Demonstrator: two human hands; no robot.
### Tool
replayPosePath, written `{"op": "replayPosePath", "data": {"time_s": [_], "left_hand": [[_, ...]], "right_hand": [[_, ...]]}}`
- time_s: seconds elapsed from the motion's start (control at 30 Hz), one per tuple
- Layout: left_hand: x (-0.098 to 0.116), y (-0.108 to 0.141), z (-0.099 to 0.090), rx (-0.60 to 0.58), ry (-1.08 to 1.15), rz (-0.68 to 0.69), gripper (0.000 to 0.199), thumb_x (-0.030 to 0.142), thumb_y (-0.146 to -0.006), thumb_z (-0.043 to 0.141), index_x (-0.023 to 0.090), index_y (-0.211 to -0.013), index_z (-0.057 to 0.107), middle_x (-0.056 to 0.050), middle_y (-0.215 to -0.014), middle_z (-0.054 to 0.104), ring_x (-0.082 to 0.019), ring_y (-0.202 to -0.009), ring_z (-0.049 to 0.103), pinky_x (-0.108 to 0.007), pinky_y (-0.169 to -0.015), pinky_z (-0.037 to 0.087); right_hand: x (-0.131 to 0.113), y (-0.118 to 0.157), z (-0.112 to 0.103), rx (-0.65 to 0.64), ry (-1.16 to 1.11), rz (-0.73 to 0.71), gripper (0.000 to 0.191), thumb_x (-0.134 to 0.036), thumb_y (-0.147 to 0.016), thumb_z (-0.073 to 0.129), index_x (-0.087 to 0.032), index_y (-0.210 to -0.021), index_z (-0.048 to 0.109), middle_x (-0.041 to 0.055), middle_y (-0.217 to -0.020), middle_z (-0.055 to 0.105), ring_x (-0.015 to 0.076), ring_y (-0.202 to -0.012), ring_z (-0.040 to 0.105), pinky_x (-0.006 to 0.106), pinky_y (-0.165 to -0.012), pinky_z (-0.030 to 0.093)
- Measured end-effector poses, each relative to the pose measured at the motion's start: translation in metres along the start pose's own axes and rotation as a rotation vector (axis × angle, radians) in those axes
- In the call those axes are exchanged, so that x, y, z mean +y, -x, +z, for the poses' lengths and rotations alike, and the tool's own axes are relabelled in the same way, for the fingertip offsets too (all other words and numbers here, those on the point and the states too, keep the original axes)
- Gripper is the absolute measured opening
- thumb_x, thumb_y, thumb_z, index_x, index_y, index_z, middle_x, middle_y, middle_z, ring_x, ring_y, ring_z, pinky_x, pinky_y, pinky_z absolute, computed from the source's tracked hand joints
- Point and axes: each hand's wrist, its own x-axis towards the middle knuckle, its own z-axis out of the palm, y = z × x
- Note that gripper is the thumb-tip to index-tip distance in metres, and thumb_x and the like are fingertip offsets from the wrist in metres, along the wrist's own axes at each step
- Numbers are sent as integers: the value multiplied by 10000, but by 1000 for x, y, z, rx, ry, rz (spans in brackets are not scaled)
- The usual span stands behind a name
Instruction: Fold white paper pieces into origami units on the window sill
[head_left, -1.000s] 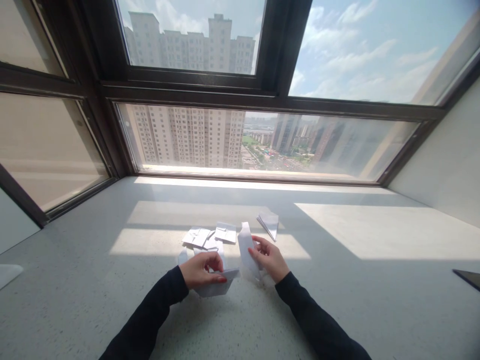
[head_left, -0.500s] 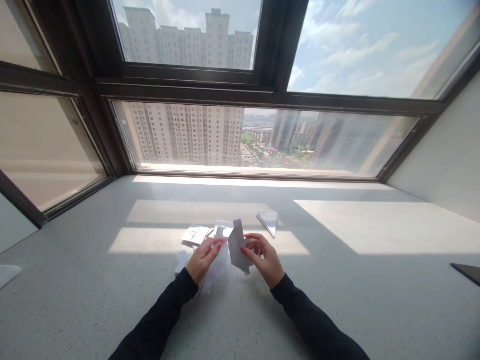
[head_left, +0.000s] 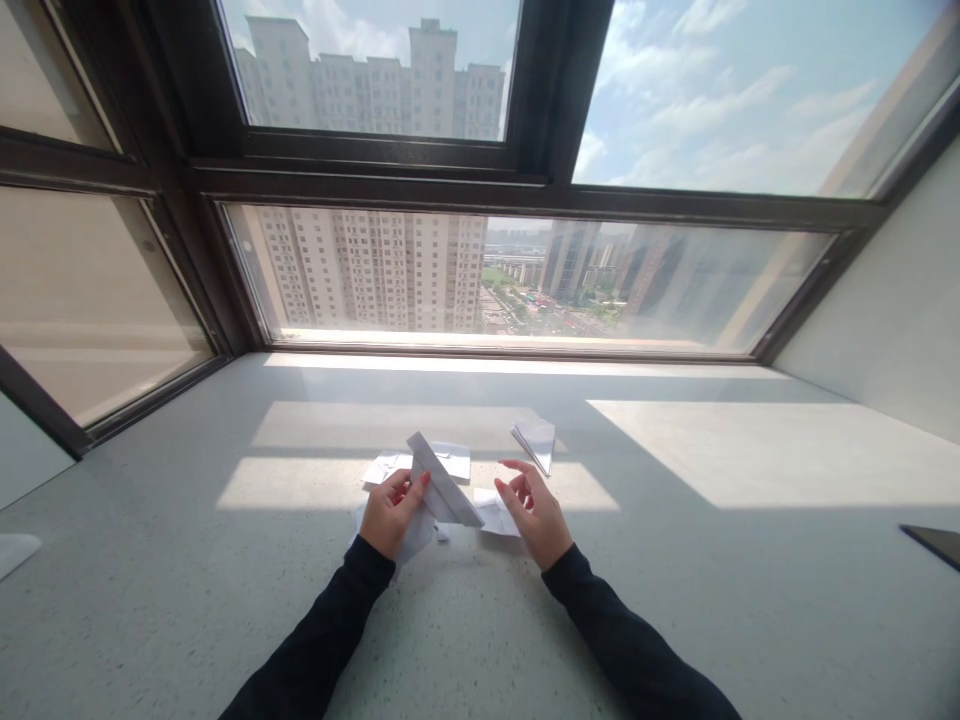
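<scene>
The left hand [head_left: 388, 514] pinches a folded white paper [head_left: 445, 490] that slants down to the right. The right hand [head_left: 534, 512] has its thumb and pointer finger apart (nothing is between them), near a flat paper [head_left: 492, 512] on the pale counter [head_left: 480, 640]. Farther back sits a pointy paper stack [head_left: 536, 443], then a window frame [head_left: 375, 187], then tall buildings [head_left: 375, 270].

At centre, the left hand [head_left: 388, 518] and its folded paper [head_left: 444, 490] partly hide the white papers [head_left: 454, 460] behind, too overlapped to count. The right hand [head_left: 541, 515] covers one end of another sheet [head_left: 493, 512]. The frame cuts off a dark object [head_left: 934, 546] at right, a white object [head_left: 16, 552] at left and both sleeves [head_left: 315, 630] below.
</scene>
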Motion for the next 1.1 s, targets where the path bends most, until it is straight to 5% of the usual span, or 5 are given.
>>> {"op": "replayPosePath", "data": {"time_s": [0.2, 0.37, 0.53, 0.73, 1.1], "left_hand": [[6, 5, 7, -108, 96, 9, 306, 388, -707, 519, 125, -855, 572, -68, -808, 605, -173, -713, 560, -255, -591, 447], [2, 7, 10, -168, 226, 7, 599, 335, -652, 599, 184, -1180, 360, -123, -1179, 437, -207, -891, 545, -297, -715, 460], [0, 7, 11, -186, 352, 18, 835, 270, -681, 591, 281, -1281, 10, -100, -1112, 506, -198, -899, 558, -373, -779, 432], [1, 0, 3, -151, 112, 198, 119, 283, -632, 626, 171, -658, 596, -90, -1087, 543, -265, -1184, 284, -426, -967, 226], [-8, 5, 9, -313, 360, 39, 271, 289, -558, 678, 155, -758, 555, -96, -1035, 545, -241, -912, 511, -332, -745, 410]], "right_hand": [[-14, 9, 7, -116, 6, -164, 202, -370, -737, 499, -182, -707, 564, 37, -685, 560, 162, -661, 495, 292, -601, 408], [-1, 2, 5, 1, -272, 48, 207, -375, -744, 483, -174, -767, 529, 27, -653, 578, 151, -600, 526, 277, -542, 410], [3, -5, 0, 20, -567, 154, 268, -423, -695, 534, -175, -796, 521, -7, -556, 556, 122, -488, 498, 252, -455, 396], [-3, -2, 3, -62, -682, 206, 279, -430, -671, 564, -177, -777, 514, -20, -548, 553, 93, -432, 467, 226, -404, 364], [-9, 4, 7, -223, -635, 132, 260, -423, -707, 523, -175, -784, 520, -22, -594, 504, 76, -436, 442, 219, -383, 399]]}}
